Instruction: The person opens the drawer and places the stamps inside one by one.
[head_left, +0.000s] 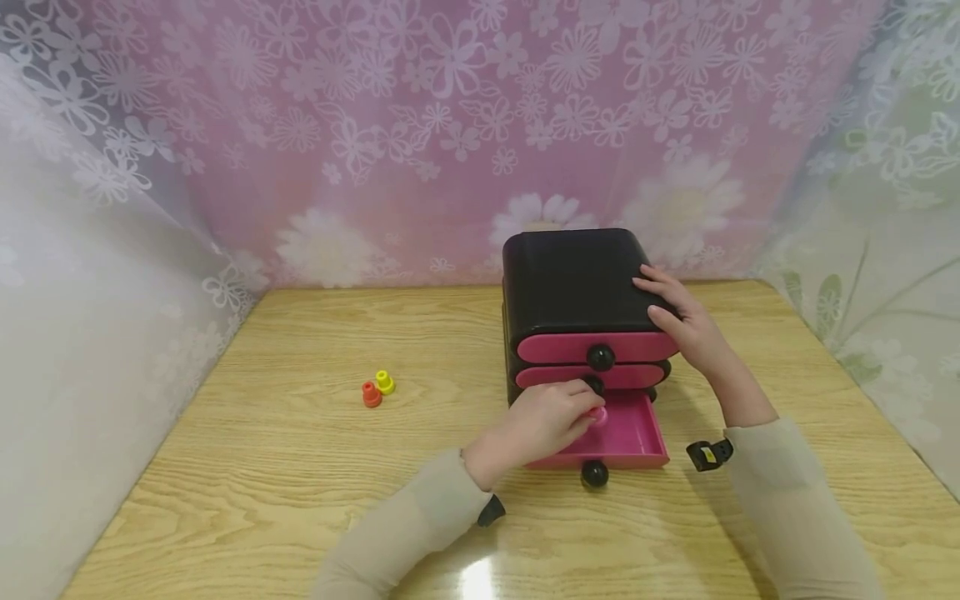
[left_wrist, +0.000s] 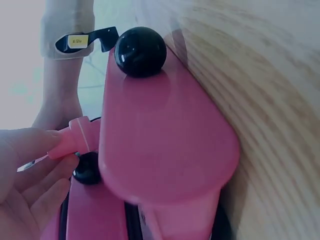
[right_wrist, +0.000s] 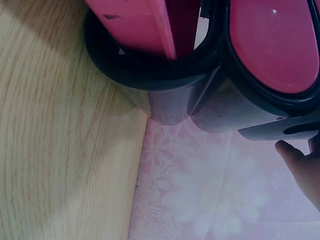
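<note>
A black cabinet (head_left: pixel 577 279) with pink drawers and round black knobs stands on the table, right of centre. Its bottom drawer (head_left: pixel 633 429) is pulled out. Over that drawer my left hand (head_left: pixel 551 417) pinches a small pink stepped peg (head_left: pixel 597 415) between thumb and fingers. The left wrist view shows the peg (left_wrist: pixel 75 137) close up, near the middle drawer's knob (left_wrist: pixel 88 169). My right hand (head_left: pixel 686 321) rests on the cabinet's upper right side, fingers spread and fairly straight. Only part of the right hand (right_wrist: pixel 305 167) enters the right wrist view.
Left of the cabinet, a red peg (head_left: pixel 371 395) and a yellow peg (head_left: pixel 385 382) stand side by side on the wooden table (head_left: pixel 300 467). A flowered curtain (head_left: pixel 450 167) hangs behind and along both sides. The upper two drawers are closed.
</note>
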